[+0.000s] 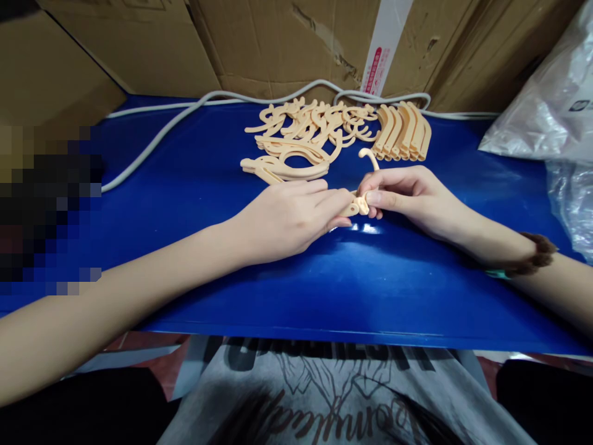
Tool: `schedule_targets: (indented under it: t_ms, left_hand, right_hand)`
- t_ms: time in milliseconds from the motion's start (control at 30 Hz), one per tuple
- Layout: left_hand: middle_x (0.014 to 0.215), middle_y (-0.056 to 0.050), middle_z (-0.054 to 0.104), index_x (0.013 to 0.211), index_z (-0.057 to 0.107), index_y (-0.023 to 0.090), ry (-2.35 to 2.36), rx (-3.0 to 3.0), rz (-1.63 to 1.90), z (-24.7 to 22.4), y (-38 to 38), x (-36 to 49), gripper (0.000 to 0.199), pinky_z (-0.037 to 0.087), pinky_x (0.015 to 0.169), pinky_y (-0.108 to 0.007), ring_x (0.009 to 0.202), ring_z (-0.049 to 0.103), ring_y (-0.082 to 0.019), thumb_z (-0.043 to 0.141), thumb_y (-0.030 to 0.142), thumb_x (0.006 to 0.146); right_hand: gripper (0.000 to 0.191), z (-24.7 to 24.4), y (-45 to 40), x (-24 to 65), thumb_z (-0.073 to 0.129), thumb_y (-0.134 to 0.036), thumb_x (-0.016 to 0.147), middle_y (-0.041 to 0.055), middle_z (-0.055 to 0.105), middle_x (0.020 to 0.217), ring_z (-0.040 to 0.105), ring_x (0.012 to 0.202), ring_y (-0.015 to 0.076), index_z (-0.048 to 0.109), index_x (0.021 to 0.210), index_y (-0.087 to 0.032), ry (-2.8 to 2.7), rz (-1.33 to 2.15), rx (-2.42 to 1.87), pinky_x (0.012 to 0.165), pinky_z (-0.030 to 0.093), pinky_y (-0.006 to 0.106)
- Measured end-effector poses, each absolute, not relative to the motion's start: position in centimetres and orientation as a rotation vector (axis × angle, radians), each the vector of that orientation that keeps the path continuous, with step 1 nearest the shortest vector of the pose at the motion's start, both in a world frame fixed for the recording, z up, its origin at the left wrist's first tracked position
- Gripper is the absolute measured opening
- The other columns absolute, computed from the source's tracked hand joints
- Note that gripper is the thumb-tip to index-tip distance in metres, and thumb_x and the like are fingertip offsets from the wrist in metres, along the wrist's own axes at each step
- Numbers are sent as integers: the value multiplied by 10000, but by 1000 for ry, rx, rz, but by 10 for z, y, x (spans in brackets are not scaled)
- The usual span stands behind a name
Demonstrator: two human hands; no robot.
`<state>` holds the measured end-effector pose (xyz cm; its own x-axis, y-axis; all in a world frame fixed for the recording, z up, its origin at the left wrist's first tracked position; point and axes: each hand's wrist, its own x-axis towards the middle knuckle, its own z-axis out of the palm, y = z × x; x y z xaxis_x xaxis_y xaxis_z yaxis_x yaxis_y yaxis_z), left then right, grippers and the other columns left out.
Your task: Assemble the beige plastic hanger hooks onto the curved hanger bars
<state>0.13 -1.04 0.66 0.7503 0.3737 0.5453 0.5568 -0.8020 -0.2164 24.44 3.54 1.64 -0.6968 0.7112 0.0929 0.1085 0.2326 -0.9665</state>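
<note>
Over the middle of the blue table, my left hand is closed on a beige plastic hanger arm, whose holed end shows past my fingertips. My right hand pinches a beige hanger hook between thumb and fingers, its curved tip pointing up and away. The hook's base meets the end of the arm; whether the two are joined I cannot tell. My left fingers hide most of the arm. Just beyond my left hand lie hanger pieces laid together in a curved shape.
A heap of loose hooks lies at the back, beside a row of hanger arms. Behind them a white cable runs along cardboard boxes. Clear plastic bags stand at the right. The blue table ends near my body.
</note>
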Motion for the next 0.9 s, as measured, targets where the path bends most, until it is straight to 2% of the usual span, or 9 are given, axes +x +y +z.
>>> schedule_targets:
  t_ms: [200, 367, 633, 900]
  left_hand:
    - [804, -34, 702, 975, 669, 141, -708, -2604, -660, 6, -6, -1, 497, 477, 677, -270, 756, 678, -174, 259, 345, 1166]
    - [745, -31, 675, 953, 680, 141, -681, -2541, -667, 5, -6, -2, 453, 461, 625, -285, 722, 665, -180, 316, 316, 1158]
    - [743, -30, 708, 1084, 707, 94, -596, -2381, -626, 7, -12, -2, 339, 497, 635, -281, 745, 697, -176, 414, 256, 1137]
    - [739, -38, 703, 996, 712, 93, -638, -2333, -609, 3, -11, 0, 358, 497, 615, -305, 727, 701, -189, 438, 280, 1131]
  right_hand:
    - [258, 15, 37, 245, 815, -399, 899, -8, 664, 742, 580, 659, 89, 745, 812, -166, -1994, 1468, -744, 634, 462, 230]
    - [320, 15, 35, 244, 833, -467, 871, -13, 643, 722, 544, 616, 85, 735, 812, -168, -1989, 1471, -779, 590, 438, 237]
    - [349, 16, 32, 246, 818, -504, 876, -20, 616, 678, 507, 610, 88, 740, 786, -176, -2065, 1340, -818, 577, 394, 250]
    - [310, 12, 28, 245, 820, -517, 864, 6, 690, 796, 578, 701, 130, 785, 846, -210, -2049, 1171, -862, 635, 448, 274]
